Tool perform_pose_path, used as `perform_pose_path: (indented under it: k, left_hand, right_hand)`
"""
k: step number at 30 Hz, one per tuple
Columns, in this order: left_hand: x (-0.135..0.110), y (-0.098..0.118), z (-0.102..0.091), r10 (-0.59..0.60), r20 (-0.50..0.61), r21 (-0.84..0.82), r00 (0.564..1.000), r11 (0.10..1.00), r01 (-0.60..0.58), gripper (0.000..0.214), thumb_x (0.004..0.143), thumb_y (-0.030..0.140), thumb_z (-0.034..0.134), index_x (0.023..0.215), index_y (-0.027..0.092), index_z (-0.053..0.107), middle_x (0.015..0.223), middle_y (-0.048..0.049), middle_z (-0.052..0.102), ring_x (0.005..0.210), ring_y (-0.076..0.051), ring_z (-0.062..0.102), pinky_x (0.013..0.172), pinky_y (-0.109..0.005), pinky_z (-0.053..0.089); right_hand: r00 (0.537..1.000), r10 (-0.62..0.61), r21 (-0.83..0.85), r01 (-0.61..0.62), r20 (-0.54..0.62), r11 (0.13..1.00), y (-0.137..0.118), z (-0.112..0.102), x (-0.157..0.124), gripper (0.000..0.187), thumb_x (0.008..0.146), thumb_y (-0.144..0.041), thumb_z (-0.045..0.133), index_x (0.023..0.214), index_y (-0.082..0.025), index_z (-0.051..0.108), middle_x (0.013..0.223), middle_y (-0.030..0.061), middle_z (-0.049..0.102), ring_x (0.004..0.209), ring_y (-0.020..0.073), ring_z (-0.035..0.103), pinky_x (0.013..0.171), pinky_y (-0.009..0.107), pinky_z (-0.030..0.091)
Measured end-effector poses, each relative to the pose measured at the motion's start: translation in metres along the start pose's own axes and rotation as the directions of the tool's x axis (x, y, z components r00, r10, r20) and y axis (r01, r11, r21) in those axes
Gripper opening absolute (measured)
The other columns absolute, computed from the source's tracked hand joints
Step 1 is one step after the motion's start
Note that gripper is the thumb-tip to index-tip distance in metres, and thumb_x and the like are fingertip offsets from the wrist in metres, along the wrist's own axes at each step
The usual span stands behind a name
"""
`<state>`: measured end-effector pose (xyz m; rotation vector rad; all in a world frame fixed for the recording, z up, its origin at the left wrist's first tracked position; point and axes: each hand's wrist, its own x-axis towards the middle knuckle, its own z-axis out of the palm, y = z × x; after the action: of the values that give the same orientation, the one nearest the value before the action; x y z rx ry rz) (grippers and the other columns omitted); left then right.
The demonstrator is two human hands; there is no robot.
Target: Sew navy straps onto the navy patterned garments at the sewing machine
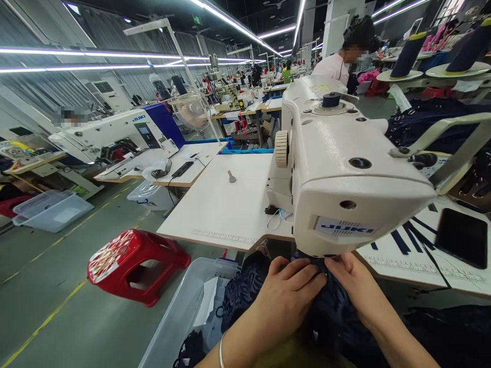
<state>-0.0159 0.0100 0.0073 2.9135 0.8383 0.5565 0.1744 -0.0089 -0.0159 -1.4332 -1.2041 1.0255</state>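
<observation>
My left hand (288, 291) lies on dark navy lace fabric (330, 322) just under the head of a white JUKI sewing machine (337, 174), fingers pressed together on the cloth. My right hand (355, 283) pinches the same fabric beside it, fingertips almost touching the left ones. The needle area is hidden behind the machine head. A silver bangle sits on my left wrist.
White sewing table (222, 204) stretches left of the machine. A clear plastic bin (180, 317) with fabric stands below left, and a red stool (130, 263) on the floor. A black phone (462, 236) lies at right. Another person (337, 64) works behind; thread cones (408, 53) stand there.
</observation>
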Motion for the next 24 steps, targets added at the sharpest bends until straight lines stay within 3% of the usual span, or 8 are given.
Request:
perform_pose_path:
  k: [3, 7, 11, 14, 18, 24]
  left_hand:
    - [0.000, 0.004, 0.002, -0.035, 0.003, 0.078, 0.999, 0.996, 0.034, 0.031, 0.100, 0.026, 0.042, 0.130, 0.029, 0.052, 0.125, -0.0013, 0.061, 0.121, -0.018, 0.048, 0.095, -0.036, 0.034]
    - [-0.001, 0.012, 0.008, -0.148, -0.085, 0.189, 0.985, 0.968, 0.162, 0.035, 0.094, 0.024, 0.051, 0.128, 0.029, 0.053, 0.118, -0.0035, 0.059, 0.116, -0.022, 0.048, 0.095, -0.037, 0.033]
    - [0.000, 0.019, 0.011, -0.217, -0.116, 0.245, 0.969, 0.939, 0.240, 0.039, 0.090, 0.022, 0.055, 0.129, 0.027, 0.052, 0.107, -0.0054, 0.057, 0.108, -0.024, 0.048, 0.092, -0.037, 0.033]
    - [0.004, 0.022, 0.009, -0.228, -0.096, 0.259, 0.969, 0.934, 0.246, 0.043, 0.089, 0.018, 0.053, 0.131, 0.024, 0.050, 0.102, -0.0057, 0.055, 0.101, -0.024, 0.048, 0.090, -0.038, 0.033]
    - [0.008, 0.026, 0.007, -0.245, -0.072, 0.292, 0.967, 0.922, 0.255, 0.043, 0.089, 0.016, 0.051, 0.131, 0.022, 0.050, 0.098, -0.0053, 0.053, 0.094, -0.023, 0.048, 0.087, -0.037, 0.034]
    - [0.010, 0.029, 0.010, -0.256, -0.101, 0.313, 0.961, 0.909, 0.275, 0.043, 0.087, 0.014, 0.051, 0.130, 0.020, 0.050, 0.094, -0.0047, 0.053, 0.090, -0.022, 0.048, 0.085, -0.036, 0.035]
  right_hand:
    - [0.997, 0.053, 0.087, -0.058, 0.063, 0.994, 0.001, -0.004, 0.009, 0.032, 0.089, -0.050, 0.052, 0.098, -0.020, 0.059, 0.085, 0.0055, 0.069, 0.085, 0.0223, 0.066, 0.079, 0.034, 0.052]
    - [0.998, 0.055, -0.153, -0.049, 0.030, 0.987, 0.009, -0.012, 0.020, 0.030, 0.085, -0.047, 0.055, 0.094, -0.020, 0.063, 0.065, 0.0010, 0.065, 0.067, 0.0217, 0.064, 0.065, 0.032, 0.051]
    - [0.999, -0.042, -0.387, 0.037, -0.005, 0.921, 0.012, -0.017, 0.025, 0.023, 0.084, -0.041, 0.053, 0.088, -0.022, 0.065, 0.066, 0.0034, 0.067, 0.073, 0.0262, 0.066, 0.065, 0.032, 0.050]
    - [0.996, -0.092, -0.494, 0.084, 0.007, 0.865, 0.011, -0.017, 0.028, 0.029, 0.085, -0.043, 0.047, 0.084, -0.022, 0.067, 0.076, 0.0084, 0.072, 0.084, 0.0313, 0.068, 0.068, 0.035, 0.050]
    - [0.989, -0.151, -0.559, 0.127, 0.004, 0.819, 0.014, -0.018, 0.034, 0.037, 0.082, -0.041, 0.044, 0.097, -0.019, 0.069, 0.097, 0.0141, 0.074, 0.104, 0.0369, 0.065, 0.075, 0.040, 0.051]
    - [0.978, -0.203, -0.544, 0.194, 0.044, 0.817, 0.017, -0.019, 0.037, 0.040, 0.086, -0.041, 0.045, 0.109, -0.018, 0.069, 0.118, 0.0140, 0.069, 0.125, 0.0359, 0.052, 0.091, 0.043, 0.049]
